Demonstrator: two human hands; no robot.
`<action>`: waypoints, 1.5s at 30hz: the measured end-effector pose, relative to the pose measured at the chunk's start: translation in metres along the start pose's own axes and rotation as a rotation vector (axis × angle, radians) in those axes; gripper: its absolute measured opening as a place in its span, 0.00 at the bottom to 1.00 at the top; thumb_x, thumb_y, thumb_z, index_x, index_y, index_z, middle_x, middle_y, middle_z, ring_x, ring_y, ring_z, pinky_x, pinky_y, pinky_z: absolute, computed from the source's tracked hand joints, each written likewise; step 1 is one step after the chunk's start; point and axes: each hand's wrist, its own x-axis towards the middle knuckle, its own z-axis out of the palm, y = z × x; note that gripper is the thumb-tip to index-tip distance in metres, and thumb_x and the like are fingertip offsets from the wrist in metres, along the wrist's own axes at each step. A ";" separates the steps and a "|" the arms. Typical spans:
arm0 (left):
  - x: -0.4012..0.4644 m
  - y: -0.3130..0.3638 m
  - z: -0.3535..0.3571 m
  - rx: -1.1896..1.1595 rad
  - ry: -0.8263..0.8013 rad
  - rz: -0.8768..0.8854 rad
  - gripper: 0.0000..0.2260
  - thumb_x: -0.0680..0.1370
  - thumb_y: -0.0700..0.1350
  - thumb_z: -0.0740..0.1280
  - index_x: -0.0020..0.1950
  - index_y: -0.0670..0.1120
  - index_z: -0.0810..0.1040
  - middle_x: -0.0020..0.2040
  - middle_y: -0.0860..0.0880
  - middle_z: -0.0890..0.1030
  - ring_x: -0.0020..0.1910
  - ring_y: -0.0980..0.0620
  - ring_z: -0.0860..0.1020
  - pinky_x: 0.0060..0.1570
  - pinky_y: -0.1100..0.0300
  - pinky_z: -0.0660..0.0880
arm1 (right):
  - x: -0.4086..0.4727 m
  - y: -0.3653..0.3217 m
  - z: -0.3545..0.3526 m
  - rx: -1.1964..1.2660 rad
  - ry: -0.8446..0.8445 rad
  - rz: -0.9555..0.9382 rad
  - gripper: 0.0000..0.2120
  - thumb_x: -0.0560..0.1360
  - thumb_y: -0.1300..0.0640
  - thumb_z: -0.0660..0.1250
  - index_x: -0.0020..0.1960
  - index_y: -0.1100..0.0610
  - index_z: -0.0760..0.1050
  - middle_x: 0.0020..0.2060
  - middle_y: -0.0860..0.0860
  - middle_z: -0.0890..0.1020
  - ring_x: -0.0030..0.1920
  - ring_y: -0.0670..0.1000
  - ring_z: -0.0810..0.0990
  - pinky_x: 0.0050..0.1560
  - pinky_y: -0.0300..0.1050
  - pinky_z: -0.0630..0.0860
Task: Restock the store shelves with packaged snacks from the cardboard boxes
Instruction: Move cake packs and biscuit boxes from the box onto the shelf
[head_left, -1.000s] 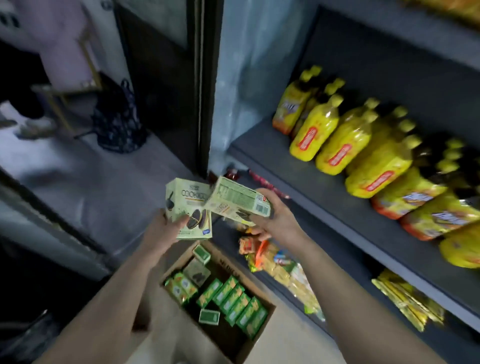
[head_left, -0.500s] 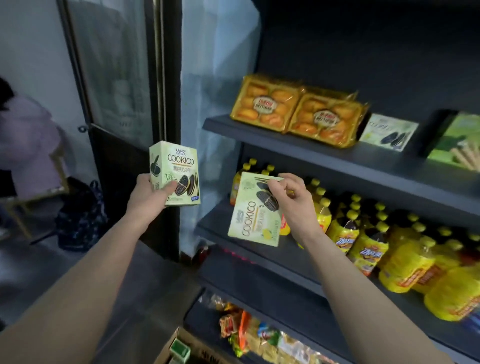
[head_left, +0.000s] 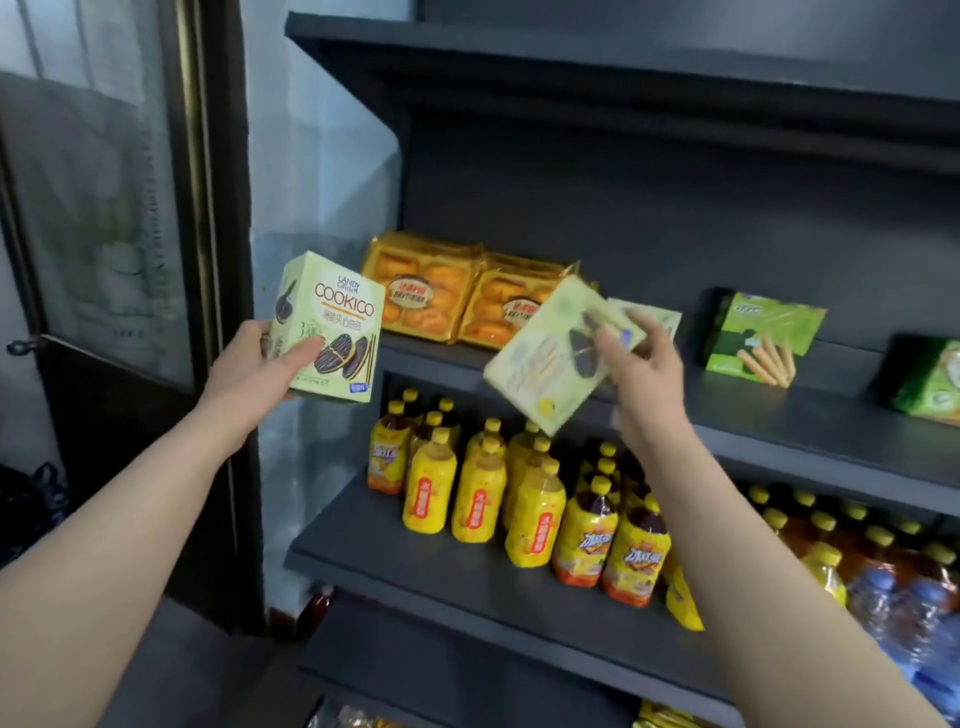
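Dark grey shelving (head_left: 779, 431) fills the right of the view, beside a glass door (head_left: 104, 208) whose panes reflect too dimly to show what lies behind. On the middle shelf, two orange cake packs (head_left: 421, 291) lean against the back panel, and further right sit a green stick-biscuit box (head_left: 758, 338) and a green packet (head_left: 930, 384) cut off by the frame edge. Below them stand rows of yellow bottles (head_left: 478, 499); those at the far right blur into blue-capped ones that are hard to read.

The left hand (head_left: 254, 369) grips a pale green Cookico box (head_left: 327, 327) upright, thumb across its front, held in the air left of the shelf. The right hand (head_left: 644, 374) holds a second Cookico box (head_left: 550, 358) tilted over the shelf edge, fingers curled round its upper corner; motion blur smears its print. Just behind that hand, a similar pale box (head_left: 652, 314) shows only a corner, so whether it stands or lies on the shelf cannot be told. At the bottom edge, glimpses of yellow wrappers (head_left: 660, 714) are too cropped to identify.
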 end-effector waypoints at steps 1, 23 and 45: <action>0.004 0.008 0.009 -0.031 -0.008 0.006 0.25 0.76 0.52 0.72 0.70 0.46 0.69 0.59 0.48 0.80 0.52 0.50 0.82 0.52 0.49 0.80 | 0.014 -0.009 -0.011 0.075 0.079 -0.001 0.23 0.75 0.58 0.73 0.67 0.50 0.71 0.56 0.51 0.81 0.50 0.49 0.84 0.48 0.45 0.81; 0.029 0.083 0.172 0.013 -0.505 0.160 0.15 0.81 0.52 0.65 0.68 0.54 0.76 0.54 0.55 0.85 0.51 0.56 0.83 0.55 0.54 0.79 | 0.114 -0.008 -0.073 -0.815 -0.045 -0.334 0.18 0.81 0.46 0.65 0.67 0.52 0.76 0.60 0.51 0.78 0.59 0.53 0.77 0.55 0.52 0.78; 0.033 0.070 0.224 0.442 -0.342 0.460 0.29 0.81 0.58 0.62 0.79 0.50 0.61 0.75 0.50 0.69 0.73 0.50 0.67 0.67 0.53 0.67 | 0.114 0.001 -0.069 0.185 -0.390 0.309 0.28 0.75 0.69 0.69 0.70 0.48 0.69 0.53 0.55 0.85 0.49 0.56 0.86 0.41 0.50 0.84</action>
